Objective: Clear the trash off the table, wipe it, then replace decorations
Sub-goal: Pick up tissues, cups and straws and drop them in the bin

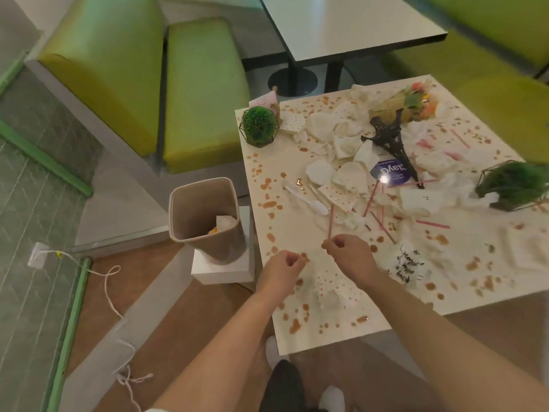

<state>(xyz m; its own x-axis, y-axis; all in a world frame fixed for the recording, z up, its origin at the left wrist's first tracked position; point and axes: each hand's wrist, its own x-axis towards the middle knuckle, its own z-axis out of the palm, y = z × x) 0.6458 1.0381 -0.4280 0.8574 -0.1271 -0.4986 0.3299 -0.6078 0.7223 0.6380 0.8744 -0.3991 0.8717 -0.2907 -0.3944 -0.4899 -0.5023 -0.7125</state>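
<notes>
Right hand [350,253] pinches a pink straw [330,224] by its near end, above the table [261,185] edge. Left hand [283,270] curled, holding nothing. Bin [205,217] just left of table. Keep the pinch firm, swing left, release above the bin mouth.

Two hands are in view, the left [282,264] and the right [347,251]. One bin [205,218] stands on one white box [222,270], left of the left hand. Two desks show: the littered one [267,227] under the hands and a bare one [356,28] far beyond them. Beyond the hands lie two green plants in wire frames [259,126] [517,182], one dark tower model [389,135], one bunch of flowers [410,102], one white plastic spoon [306,199] and one dark blue packet [390,172]. Of the pink straws [330,223], at least six are distinguishable. Crumpled napkins [335,135] are too heaped to count.
</notes>
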